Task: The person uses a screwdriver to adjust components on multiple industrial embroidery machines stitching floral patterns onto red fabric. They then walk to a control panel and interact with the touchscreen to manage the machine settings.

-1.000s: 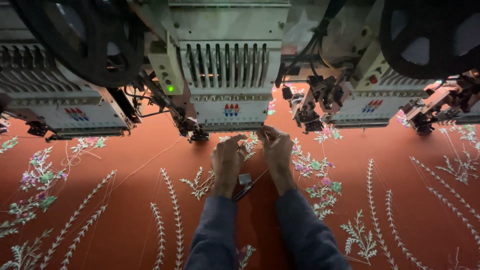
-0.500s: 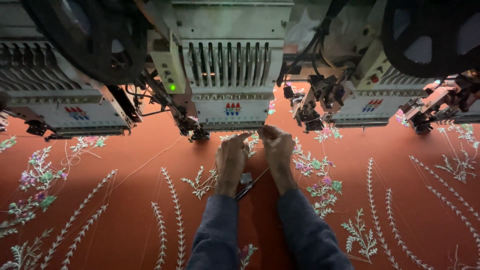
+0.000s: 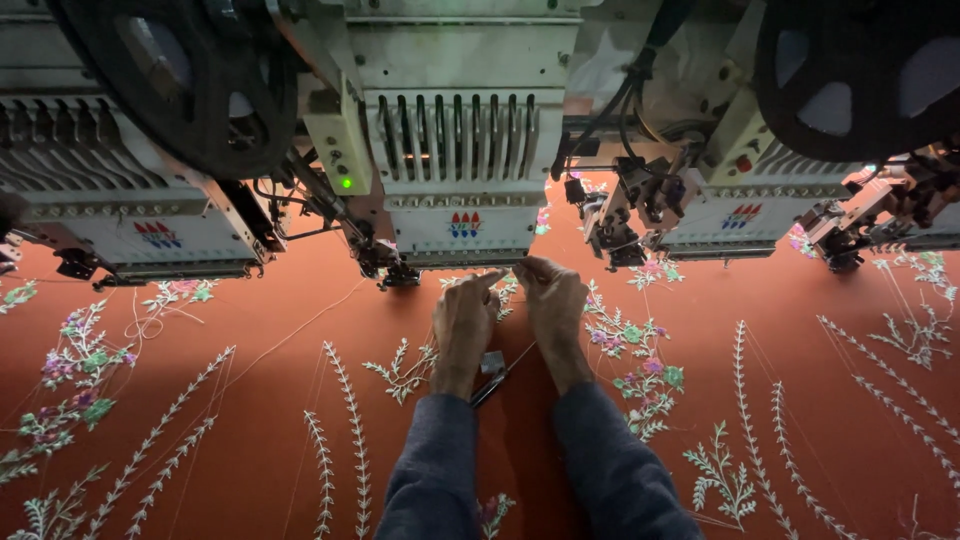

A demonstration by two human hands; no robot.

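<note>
Matt rust-orange cloth (image 3: 250, 440), raised stitched embroidery (image 3: 640, 370); painted metal machine head (image 3: 460, 150).

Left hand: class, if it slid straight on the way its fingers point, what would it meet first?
Probably the lower edge of the middle embroidery head. The left hand points up and away across the orange cloth, fingertips just short of it; depth is unclear.

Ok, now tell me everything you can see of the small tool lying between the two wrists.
The small tool looks like a thread snip: a pale metal grip end with dark slim blades angled down toward the person. It lies flat on the orange embroidered fabric, tucked against the left hand near the wrist, with the right hand just beside it. A thin thread crosses near it. Whether the blades are shut is too small to tell.
</note>
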